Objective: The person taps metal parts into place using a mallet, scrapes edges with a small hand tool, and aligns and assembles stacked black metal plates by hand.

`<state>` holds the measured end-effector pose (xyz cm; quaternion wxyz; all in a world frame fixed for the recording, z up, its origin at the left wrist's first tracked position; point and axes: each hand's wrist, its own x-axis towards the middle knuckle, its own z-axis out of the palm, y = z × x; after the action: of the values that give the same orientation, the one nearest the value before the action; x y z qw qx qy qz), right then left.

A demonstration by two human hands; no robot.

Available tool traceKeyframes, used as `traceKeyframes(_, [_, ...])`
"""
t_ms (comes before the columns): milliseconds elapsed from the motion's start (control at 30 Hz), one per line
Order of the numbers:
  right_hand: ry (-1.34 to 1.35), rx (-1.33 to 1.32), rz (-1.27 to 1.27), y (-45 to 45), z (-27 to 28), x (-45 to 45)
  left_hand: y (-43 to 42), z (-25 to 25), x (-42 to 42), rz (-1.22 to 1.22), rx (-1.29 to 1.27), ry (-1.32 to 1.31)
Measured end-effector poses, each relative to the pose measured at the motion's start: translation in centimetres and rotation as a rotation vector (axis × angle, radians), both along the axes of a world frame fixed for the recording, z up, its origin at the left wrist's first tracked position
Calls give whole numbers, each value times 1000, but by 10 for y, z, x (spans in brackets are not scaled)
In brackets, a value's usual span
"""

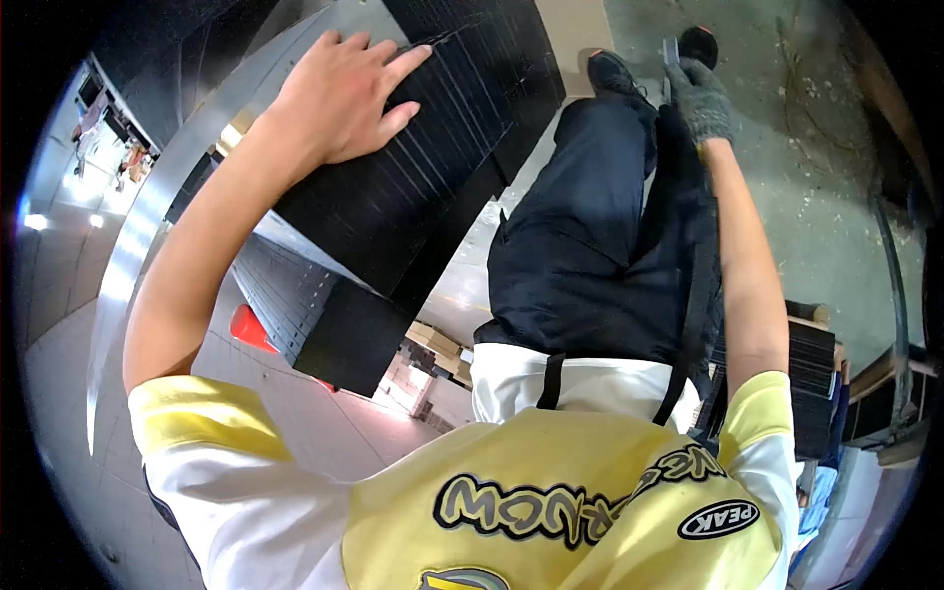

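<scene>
My left hand [344, 98] is bare and lies with fingers spread on a thick stack of black sheets [433, 147], whose many edges form fine parallel lines. My right hand [699, 103] wears a grey knitted glove and hangs beside my right leg. Its fingers are closed around a narrow, flat, silvery piece [671, 49] that sticks out past them; most of it is hidden by the glove, and its kind is not clear.
Below the stack, a grey perforated metal beam [285, 295] ends in a black block [352, 336]. Something red [253, 328] is beside it. Another dark stack [811, 369] stands behind my right arm, near a person in blue [818, 501]. A dark cable [890, 256] runs along the right.
</scene>
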<state>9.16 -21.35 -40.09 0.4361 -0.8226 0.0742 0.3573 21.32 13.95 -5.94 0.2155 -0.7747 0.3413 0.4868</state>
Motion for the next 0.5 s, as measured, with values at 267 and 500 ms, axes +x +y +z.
traceKeyframes(267, [-55, 167, -44, 129, 121, 82, -6, 24, 8, -71, -47, -69])
traceKeyframes(500, [-53, 40, 143, 198, 127, 91, -34, 94, 38, 479, -142, -200])
